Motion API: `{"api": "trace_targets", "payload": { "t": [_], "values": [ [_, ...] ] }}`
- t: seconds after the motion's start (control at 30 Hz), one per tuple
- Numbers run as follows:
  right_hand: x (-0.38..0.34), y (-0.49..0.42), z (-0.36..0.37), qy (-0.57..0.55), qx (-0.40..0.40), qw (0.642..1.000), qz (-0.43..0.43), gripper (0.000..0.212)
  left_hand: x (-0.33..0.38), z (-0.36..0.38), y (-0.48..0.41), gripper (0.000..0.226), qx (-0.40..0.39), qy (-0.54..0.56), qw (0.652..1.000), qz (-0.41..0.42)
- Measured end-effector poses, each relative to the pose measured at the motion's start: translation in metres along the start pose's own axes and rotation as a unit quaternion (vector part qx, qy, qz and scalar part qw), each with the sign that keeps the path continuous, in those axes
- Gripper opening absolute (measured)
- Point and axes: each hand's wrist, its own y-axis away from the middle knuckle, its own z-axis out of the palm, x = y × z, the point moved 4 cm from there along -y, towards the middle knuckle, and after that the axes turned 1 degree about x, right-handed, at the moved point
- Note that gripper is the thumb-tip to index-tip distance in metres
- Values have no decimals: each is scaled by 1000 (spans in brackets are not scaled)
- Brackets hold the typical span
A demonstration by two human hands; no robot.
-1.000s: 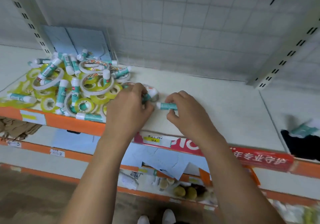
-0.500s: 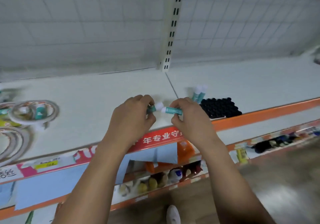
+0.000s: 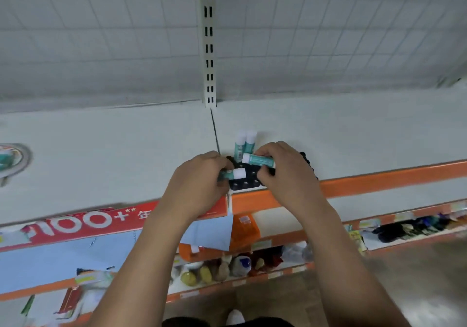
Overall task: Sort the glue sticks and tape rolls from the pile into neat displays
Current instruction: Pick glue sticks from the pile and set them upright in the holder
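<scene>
I see both hands over the black holder (image 3: 244, 183) on the shelf (image 3: 126, 154). My left hand (image 3: 199, 182) grips one glue stick (image 3: 233, 174); my right hand (image 3: 285, 172) pinches another (image 3: 258, 159). Two sticks (image 3: 244, 142) stand upright behind.

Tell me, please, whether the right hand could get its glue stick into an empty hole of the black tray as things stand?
Probably yes: the right hand holds its glue stick directly over the black tray, whose near holes look empty.
</scene>
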Motion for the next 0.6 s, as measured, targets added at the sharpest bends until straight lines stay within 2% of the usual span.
{"api": "trace_targets", "payload": {
  "t": [0.23,0.33,0.43,0.6],
  "values": [
    [0,-2,6,-25,-19,999,-29,30,6,7,-4,26,-14,59,998,-19],
    [-2,-3,9,-24,-29,999,-38,30,2,3,-5,15,18,83,996,-39],
    [-4,-3,9,-21,-29,998,-47,27,1,-2,-8,13,72,99,991,-54],
    [-6,1,10,-33,-41,997,-50,27,4,1,-12,13,56,97,992,-64]
  ]
}}
